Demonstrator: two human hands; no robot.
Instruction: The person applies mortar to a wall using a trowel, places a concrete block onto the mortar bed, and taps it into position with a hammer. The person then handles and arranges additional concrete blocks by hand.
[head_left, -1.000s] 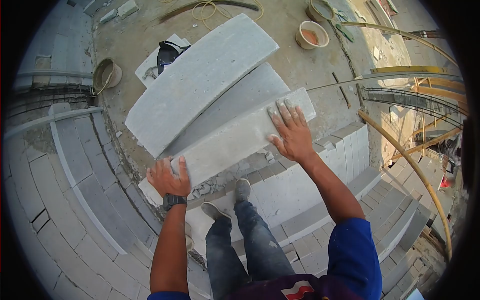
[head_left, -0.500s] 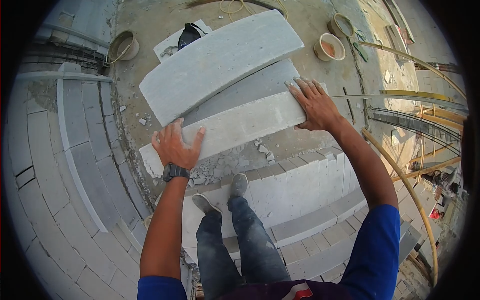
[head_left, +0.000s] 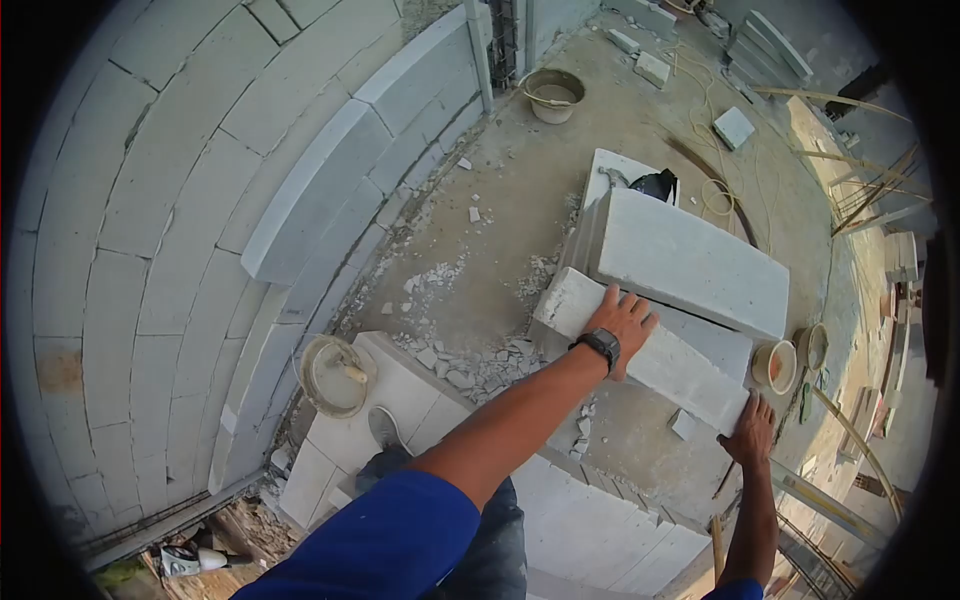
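- Pale blockwork wall [head_left: 200,200] fills the space to the left of the broad concrete slab [head_left: 690,260], looking bowed through your head camera's lens.
- Concrete floor [head_left: 530,200] spreads around the broad concrete slab, dusty and strewn with broken chips.
- Your block ledge [head_left: 590,510] runs on the near side of the broad concrete slab, with a grey shoe [head_left: 385,428] of yours planted on its left part.
- A darker grey slab [head_left: 705,340] shows as a strip along the near edge of the broad concrete slab.
- Your narrow concrete block [head_left: 680,372] lies on the near side of the broad concrete slab, its long axis roughly parallel to it, slanting from upper left to lower right in your view. It lies directly under your left hand and reaches to your right hand, so neither has a gap to cross; the left is at its left part, the right at its right end.
- A tub [head_left: 759,366] with orange contents stands just off the right end of the broad concrete slab.
- Your left hand [head_left: 622,328] straddles the narrow concrete block, fingers slightly apart and pointing toward the broad concrete slab, thumb at the near edge; you can't tell from here how firmly it grips.
- Your right hand [head_left: 752,430] touches the end corner farther right, fingers close together; whether they curl underneath is hidden.
- Your dark wristwatch [head_left: 602,346] sits on the left wrist, on the near side of the broad concrete slab.
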